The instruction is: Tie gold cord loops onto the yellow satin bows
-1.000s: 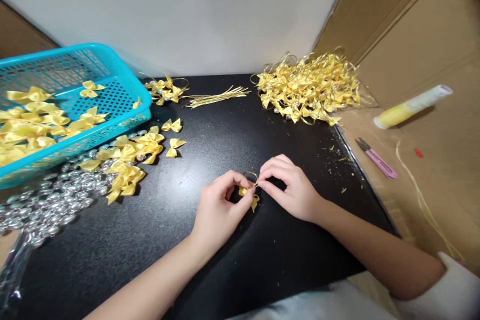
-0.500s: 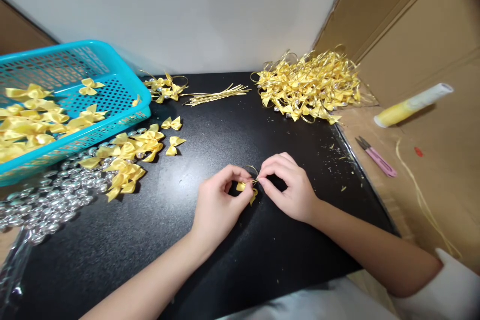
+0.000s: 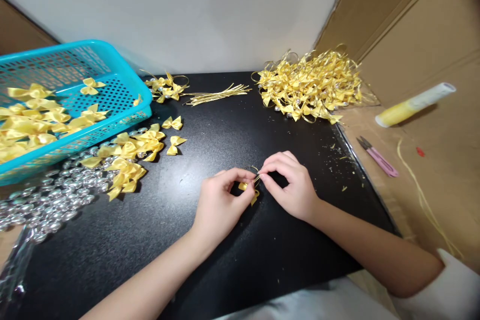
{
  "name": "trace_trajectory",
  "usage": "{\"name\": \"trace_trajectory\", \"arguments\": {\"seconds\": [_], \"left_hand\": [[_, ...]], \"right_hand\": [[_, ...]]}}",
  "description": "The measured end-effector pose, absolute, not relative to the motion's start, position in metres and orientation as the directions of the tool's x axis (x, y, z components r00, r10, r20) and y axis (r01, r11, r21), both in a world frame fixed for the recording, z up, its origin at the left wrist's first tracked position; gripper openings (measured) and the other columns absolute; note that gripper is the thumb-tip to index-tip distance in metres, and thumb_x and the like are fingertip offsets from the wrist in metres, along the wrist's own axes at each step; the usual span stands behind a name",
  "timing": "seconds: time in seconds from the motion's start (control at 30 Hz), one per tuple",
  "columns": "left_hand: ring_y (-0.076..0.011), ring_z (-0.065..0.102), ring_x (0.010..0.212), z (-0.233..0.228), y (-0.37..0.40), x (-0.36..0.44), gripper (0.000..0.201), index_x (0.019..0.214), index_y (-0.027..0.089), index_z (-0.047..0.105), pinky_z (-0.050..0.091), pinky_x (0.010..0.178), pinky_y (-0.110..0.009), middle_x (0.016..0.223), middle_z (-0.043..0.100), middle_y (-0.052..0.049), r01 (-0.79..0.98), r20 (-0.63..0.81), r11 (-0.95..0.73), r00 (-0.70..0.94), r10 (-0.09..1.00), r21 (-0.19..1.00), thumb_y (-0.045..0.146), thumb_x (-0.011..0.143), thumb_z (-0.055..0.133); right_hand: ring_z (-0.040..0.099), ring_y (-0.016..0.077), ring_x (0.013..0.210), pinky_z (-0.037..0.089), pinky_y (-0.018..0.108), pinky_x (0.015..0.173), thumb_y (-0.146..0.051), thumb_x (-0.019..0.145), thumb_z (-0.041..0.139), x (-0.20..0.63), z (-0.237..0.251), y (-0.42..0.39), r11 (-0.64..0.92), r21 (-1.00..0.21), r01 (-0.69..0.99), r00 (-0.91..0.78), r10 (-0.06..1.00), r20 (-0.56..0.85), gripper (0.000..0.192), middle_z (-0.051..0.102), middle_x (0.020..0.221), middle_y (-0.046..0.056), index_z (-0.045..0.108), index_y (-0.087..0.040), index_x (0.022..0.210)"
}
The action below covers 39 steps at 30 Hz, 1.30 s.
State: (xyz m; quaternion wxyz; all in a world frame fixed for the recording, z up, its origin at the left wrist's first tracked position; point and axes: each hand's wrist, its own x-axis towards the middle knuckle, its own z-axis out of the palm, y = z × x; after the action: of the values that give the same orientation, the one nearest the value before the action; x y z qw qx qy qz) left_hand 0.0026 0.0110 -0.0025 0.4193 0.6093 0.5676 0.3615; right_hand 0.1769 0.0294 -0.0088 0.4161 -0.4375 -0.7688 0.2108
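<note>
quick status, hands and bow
Left hand, right hand: fingertips pinched at gold cord. Yellow bow at left fingertips, partly hidden. Nothing seen blocking either hand.

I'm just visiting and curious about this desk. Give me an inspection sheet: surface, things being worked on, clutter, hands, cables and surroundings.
Surface: black tabletop, with a bright reflection; small scraps near its right edge.
Job's things: yellow bow and thin gold cord at the fingertips; blue basket holding bows; silver beads; gold strips; heap of corded bows.
Clutter: pink-handled snips, small red piece and pale strands, off the tabletop, right.
Hands: left hand pinching at the bow and cord; right hand pinching the cord.
Cables: nothing seen.
Surroundings: pale wall behind; brown cardboard and yellow-white roll at right.
</note>
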Motion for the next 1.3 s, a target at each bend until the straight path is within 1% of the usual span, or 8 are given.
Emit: {"name": "trace_trajectory", "arguments": {"seconds": [0.17,0.33,0.43,0.6,0.77,0.93,1.07,1.3], "left_hand": [[-0.0175,0.065,0.067,-0.0021,0.0119,0.0004,0.013,0.082,0.021,0.076,0.048,0.064,-0.030,0.078,0.077,-0.002,0.464,-0.058,-0.001,0.114,0.992,0.886,0.023,0.080,0.064],[-0.0150,0.063,0.064,-0.0007,0.0136,0.0019,0.009,0.081,0.021,0.074,0.046,0.062,-0.028,0.077,0.076,-0.001,0.427,-0.071,0.017,0.110,0.991,0.904,0.022,0.081,0.064],[-0.0143,0.065,0.068,-0.0007,0.0136,0.0031,0.002,0.078,0.020,0.063,0.047,0.063,-0.025,0.075,0.073,0.001,0.350,-0.062,0.025,0.095,0.994,0.936,0.020,0.079,0.065],[-0.0149,0.068,0.073,-0.0015,0.0121,0.0033,0.017,0.077,0.021,0.048,0.048,0.065,-0.025,0.078,0.073,0.000,0.301,-0.089,0.061,0.079,0.993,0.952,0.020,0.080,0.065],[-0.0140,0.067,0.068,-0.0014,0.0122,0.0023,0.016,0.073,0.020,0.050,0.047,0.061,-0.024,0.078,0.075,-0.001,0.328,-0.096,0.069,0.067,0.993,0.942,0.020,0.079,0.065],[-0.0144,0.066,0.068,0.0000,0.0138,0.0034,0.003,0.079,0.018,0.064,0.048,0.062,-0.025,0.075,0.074,-0.001,0.349,-0.099,0.065,0.078,0.992,0.935,0.020,0.079,0.066],[-0.0140,0.068,0.068,-0.0002,0.0136,0.0047,0.013,0.092,0.018,0.063,0.051,0.068,-0.026,0.075,0.074,0.000,0.263,-0.137,0.110,0.088,0.987,0.959,0.019,0.079,0.067],[-0.0146,0.069,0.071,0.0011,0.0114,0.0038,0.013,0.094,0.018,0.063,0.052,0.074,-0.027,0.075,0.074,0.000,0.251,-0.130,0.099,0.111,0.985,0.963,0.019,0.081,0.064]], "right_hand": [[0.058,0.0166,0.078,0.047,0.034,0.075,-0.010,0.086,0.062,0.1771,-0.0096,0.0295,0.517,-0.693,0.502,-0.272,0.855,0.441,0.011,0.066,0.080,0.004,0.064,-0.018,0.080],[0.058,0.0166,0.079,0.047,0.034,0.075,-0.010,0.086,0.062,0.1771,-0.0094,0.0298,0.516,-0.699,0.496,-0.276,0.856,0.437,0.010,0.066,0.081,0.004,0.065,-0.018,0.080],[0.058,0.0166,0.079,0.047,0.034,0.075,-0.010,0.086,0.062,0.1770,-0.0091,0.0300,0.513,-0.699,0.499,-0.276,0.858,0.432,0.010,0.066,0.080,0.004,0.064,-0.018,0.079],[0.058,0.0168,0.077,0.048,0.034,0.074,-0.010,0.085,0.062,0.1765,-0.0084,0.0300,0.510,-0.698,0.503,-0.277,0.860,0.429,0.012,0.066,0.079,0.003,0.064,-0.019,0.078],[0.059,0.0176,0.079,0.048,0.035,0.075,-0.012,0.085,0.062,0.1765,-0.0088,0.0296,0.503,-0.704,0.502,-0.274,0.864,0.422,0.011,0.067,0.080,0.003,0.065,-0.020,0.078],[0.059,0.0175,0.077,0.048,0.035,0.074,-0.012,0.086,0.061,0.1763,-0.0090,0.0299,0.509,-0.697,0.505,-0.264,0.860,0.436,0.012,0.067,0.079,0.003,0.064,-0.021,0.078],[0.059,0.0171,0.077,0.047,0.034,0.074,-0.011,0.085,0.062,0.1767,-0.0090,0.0303,0.511,-0.700,0.498,-0.263,0.859,0.440,0.011,0.067,0.080,0.004,0.065,-0.019,0.078],[0.058,0.0171,0.077,0.047,0.034,0.074,-0.012,0.086,0.061,0.1770,-0.0090,0.0301,0.507,-0.695,0.510,-0.256,0.861,0.440,0.011,0.067,0.079,0.003,0.064,-0.020,0.079]]}}
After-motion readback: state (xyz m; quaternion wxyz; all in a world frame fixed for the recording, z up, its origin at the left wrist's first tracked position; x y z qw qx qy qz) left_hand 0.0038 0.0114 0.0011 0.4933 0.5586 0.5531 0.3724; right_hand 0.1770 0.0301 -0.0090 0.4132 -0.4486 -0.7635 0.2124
